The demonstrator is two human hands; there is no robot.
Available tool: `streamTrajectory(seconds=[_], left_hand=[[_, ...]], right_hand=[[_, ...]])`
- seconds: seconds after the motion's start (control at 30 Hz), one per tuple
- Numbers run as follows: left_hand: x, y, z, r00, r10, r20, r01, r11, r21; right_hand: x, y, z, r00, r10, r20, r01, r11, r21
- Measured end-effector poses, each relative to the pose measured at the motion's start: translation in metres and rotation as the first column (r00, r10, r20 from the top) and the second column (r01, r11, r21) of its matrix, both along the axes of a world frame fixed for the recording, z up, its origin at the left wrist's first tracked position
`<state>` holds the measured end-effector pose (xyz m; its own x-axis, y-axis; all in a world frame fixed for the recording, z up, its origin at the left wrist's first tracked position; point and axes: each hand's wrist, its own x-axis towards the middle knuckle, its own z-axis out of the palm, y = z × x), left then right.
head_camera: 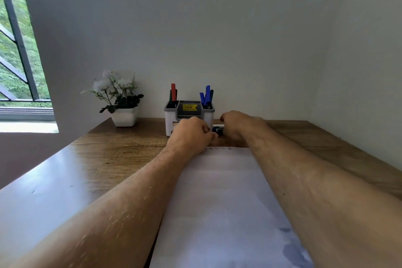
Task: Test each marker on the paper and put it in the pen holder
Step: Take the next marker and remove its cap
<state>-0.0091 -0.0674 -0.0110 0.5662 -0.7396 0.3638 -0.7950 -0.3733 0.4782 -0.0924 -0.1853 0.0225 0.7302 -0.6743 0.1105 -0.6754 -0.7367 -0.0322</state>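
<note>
Markers in holder (188,121): 2 left, ~3 right | both hands' fingers grip 1 marker (218,130)

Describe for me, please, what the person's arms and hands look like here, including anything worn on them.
Both forearms are bare from the bottom edge of the picture to the wrists: no sleeves, watch, bracelets or gloves show. The left hand and right hand are bare too, with no rings visible, though most fingers are hidden from the camera. Fine hair shows on both forearms.
</note>
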Motion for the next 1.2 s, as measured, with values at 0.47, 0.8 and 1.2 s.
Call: streamTrajectory(seconds=[0.47, 0.8, 1.2], left_hand=[[0.005, -0.002, -0.004, 0.999, 0.018, 0.028, -0.021, 0.996, 0.086], [-0.014, 0.014, 0.002, 0.997, 0.047, 0.062, -0.054, 0.993, 0.108], [0.005, 0.015, 0.002, 0.998, 0.055, -0.005, -0.055, 0.998, -0.035]], right_hand=[[0.002, 0.004, 0.004, 0.984, -0.080, -0.161, 0.080, 0.997, -0.006], [-0.038, 0.024, -0.001, 0.997, 0.080, -0.004, -0.079, 0.995, 0.059], [-0.050, 0.012, -0.018, 0.948, 0.179, 0.265, -0.202, 0.977, 0.062]])
